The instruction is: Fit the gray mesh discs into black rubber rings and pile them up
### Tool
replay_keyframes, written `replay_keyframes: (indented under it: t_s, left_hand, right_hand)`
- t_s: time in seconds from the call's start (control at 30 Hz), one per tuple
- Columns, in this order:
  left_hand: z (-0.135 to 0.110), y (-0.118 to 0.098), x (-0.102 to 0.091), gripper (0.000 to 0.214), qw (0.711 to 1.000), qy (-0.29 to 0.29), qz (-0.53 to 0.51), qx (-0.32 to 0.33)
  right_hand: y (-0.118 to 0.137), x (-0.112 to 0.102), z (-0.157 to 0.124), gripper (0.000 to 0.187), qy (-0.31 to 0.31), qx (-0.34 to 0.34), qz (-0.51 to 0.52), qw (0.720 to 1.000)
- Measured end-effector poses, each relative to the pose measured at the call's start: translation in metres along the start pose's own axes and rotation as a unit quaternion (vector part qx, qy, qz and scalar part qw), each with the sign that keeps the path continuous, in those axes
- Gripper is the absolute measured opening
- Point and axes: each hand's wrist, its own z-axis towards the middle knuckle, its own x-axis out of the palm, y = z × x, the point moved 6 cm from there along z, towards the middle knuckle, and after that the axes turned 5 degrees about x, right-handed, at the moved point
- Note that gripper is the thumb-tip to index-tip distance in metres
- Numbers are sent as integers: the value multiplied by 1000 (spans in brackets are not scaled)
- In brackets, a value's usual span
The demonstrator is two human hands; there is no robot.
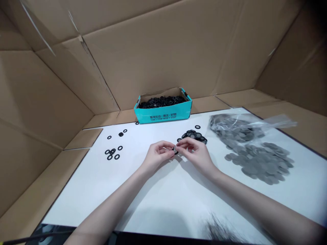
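Over the middle of the white tabletop, my left hand (160,153) pinches a small black ring (176,152) from the left. My right hand (194,152) is closed at the ring's other side, its fingertips on a small grey disc (175,148) that appears to lie at the ring's opening. Fingers cover much of both pieces, so how far the disc sits inside cannot be told. Just behind my right hand is a pile of black rings with grey centres (195,135). Loose black rings (117,157) lie to the left of my left hand.
A turquoise box (163,116) full of black rings stands at the back. On the right are a heap of grey discs (265,163) and a clear plastic bag (237,127) with more discs. Cardboard walls (158,51) enclose the white tabletop (102,190) at the back and sides.
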Motion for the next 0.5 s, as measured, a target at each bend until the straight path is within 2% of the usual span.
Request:
replay_keyframes:
  t_s: [0.17,0.3,0.43,0.5]
  left_hand:
    - [9,1,4,39,998,43,-19,-32]
    - [28,3,7,41,996,81,-24,-41]
    - [48,5,12,45,990,138,-23,-24]
    - [51,5,11,44,990,141,-14,-6]
  right_hand:
    - [-6,0,2,16,-9,-12,-5,1000]
    - [-11,-4,6,18,-16,-15,-4,1000]
    - [-10,-11,10,19,-34,-22,-12,999]
    - [-9,-12,10,20,-34,-22,-14,999]
